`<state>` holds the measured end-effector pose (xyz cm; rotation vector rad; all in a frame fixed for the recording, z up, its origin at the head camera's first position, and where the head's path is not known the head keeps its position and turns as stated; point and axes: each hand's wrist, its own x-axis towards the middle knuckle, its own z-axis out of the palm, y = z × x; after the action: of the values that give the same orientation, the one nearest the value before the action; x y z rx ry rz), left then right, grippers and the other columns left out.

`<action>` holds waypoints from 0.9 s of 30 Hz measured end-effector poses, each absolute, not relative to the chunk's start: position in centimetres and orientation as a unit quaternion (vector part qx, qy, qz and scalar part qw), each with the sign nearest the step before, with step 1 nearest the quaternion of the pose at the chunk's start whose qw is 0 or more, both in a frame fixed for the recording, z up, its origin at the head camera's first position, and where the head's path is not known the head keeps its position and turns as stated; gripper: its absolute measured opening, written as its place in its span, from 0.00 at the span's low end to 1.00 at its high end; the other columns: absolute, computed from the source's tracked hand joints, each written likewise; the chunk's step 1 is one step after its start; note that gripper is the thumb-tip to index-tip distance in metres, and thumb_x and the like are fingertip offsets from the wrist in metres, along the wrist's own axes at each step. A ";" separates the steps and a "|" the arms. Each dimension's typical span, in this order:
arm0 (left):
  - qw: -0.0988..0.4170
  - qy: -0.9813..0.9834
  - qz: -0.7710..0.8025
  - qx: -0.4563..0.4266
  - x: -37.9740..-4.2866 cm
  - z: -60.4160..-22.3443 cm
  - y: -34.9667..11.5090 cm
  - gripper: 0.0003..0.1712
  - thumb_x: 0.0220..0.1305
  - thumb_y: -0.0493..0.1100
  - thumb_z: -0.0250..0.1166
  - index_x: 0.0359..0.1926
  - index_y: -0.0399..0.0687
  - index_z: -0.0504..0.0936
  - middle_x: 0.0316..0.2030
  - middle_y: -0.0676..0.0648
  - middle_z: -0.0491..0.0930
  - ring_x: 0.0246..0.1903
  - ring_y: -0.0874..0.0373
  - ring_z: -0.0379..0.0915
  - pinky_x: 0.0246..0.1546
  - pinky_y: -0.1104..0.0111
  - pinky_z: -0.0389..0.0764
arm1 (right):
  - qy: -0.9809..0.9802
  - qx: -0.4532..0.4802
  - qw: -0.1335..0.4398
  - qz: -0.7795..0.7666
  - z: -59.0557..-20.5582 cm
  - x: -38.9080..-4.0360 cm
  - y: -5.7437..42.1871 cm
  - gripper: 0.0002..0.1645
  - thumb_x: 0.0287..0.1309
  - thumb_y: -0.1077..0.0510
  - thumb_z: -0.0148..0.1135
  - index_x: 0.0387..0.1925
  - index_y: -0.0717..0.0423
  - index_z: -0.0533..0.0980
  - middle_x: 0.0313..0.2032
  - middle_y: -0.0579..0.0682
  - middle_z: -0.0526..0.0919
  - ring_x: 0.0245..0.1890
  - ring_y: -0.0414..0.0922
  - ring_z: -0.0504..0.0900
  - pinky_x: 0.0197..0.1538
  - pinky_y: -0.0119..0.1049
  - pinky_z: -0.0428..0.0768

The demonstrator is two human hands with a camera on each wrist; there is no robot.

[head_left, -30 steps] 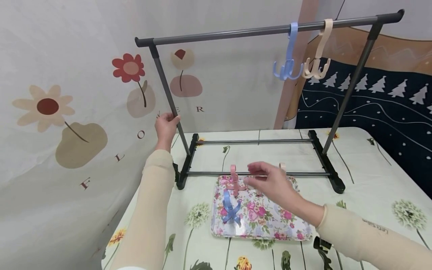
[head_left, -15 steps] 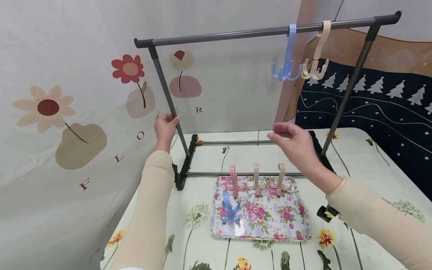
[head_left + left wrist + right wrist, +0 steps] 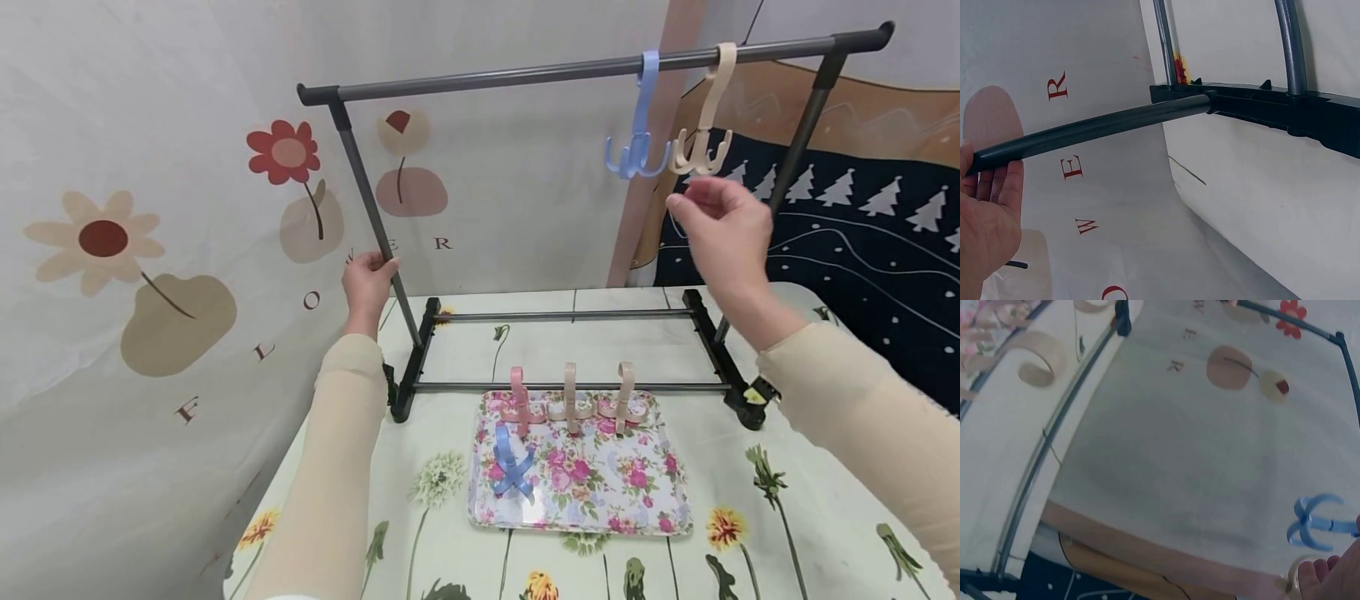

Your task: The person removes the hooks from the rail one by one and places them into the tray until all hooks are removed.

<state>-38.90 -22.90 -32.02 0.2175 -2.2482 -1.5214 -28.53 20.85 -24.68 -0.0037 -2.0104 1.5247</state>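
The left hand (image 3: 367,290) grips the rack post (image 3: 362,183), to steady it, I'd guess; the right hand (image 3: 729,237), fingers loosely bent (holding nothing I can see), hovers just under the beige hook (image 3: 714,100) hung from the bar (image 3: 487,81) beside a blue hook (image 3: 641,125). The flowered tray (image 3: 645,510) carries a pink hook (image 3: 520,404), two paler hooks (image 3: 571,404) and another blue hook (image 3: 512,471).

A plain beige sleeve covers each forearm: the left sleeve (image 3: 333,467), slightly ridged towards the wrist, and the right sleeve (image 3: 855,417). White cloth (image 3: 292,597) edges the left one's upper end. A small black device (image 3: 391,383) juts beside the left sleeve, another black device (image 3: 766,389) beside the right. Left hand (image 3: 367,287) and right hand (image 3: 729,237) are bare.
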 end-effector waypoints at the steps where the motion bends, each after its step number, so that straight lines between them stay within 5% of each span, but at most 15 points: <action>1: 0.207 -0.808 -0.547 0.078 -38.9 -32.0 -22.9 0.19 0.70 0.46 0.63 0.55 0.39 0.79 0.50 0.43 0.80 0.51 0.51 0.76 0.57 0.60 0.73 | -0.754 -0.007 0.313 0.578 -24.3 -28.8 21.1 0.22 0.63 0.48 0.67 0.55 0.51 0.79 0.48 0.42 0.80 0.48 0.36 0.77 0.54 0.28 0.73; 8: 0.207 -0.807 -0.547 0.079 -39.0 -31.8 -23.2 0.18 0.70 0.46 0.64 0.55 0.40 0.79 0.50 0.43 0.80 0.50 0.51 0.76 0.56 0.60 0.73 | -0.729 -0.044 0.352 0.585 -21.6 -30.7 22.5 0.23 0.62 0.48 0.68 0.56 0.50 0.78 0.46 0.40 0.78 0.48 0.34 0.75 0.58 0.28 0.70; 27: 0.208 -0.808 -0.544 0.083 -38.8 -31.9 -23.6 0.18 0.70 0.45 0.63 0.55 0.40 0.79 0.51 0.43 0.80 0.51 0.51 0.75 0.57 0.59 0.73 | -0.732 -0.090 0.324 0.593 -18.7 -35.3 22.8 0.26 0.64 0.48 0.65 0.62 0.48 0.75 0.47 0.40 0.74 0.50 0.34 0.72 0.63 0.33 0.70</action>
<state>-38.79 -23.56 -31.92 0.2321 -2.2501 -1.5144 -35.34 22.80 -18.67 -0.2371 -1.9187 1.5550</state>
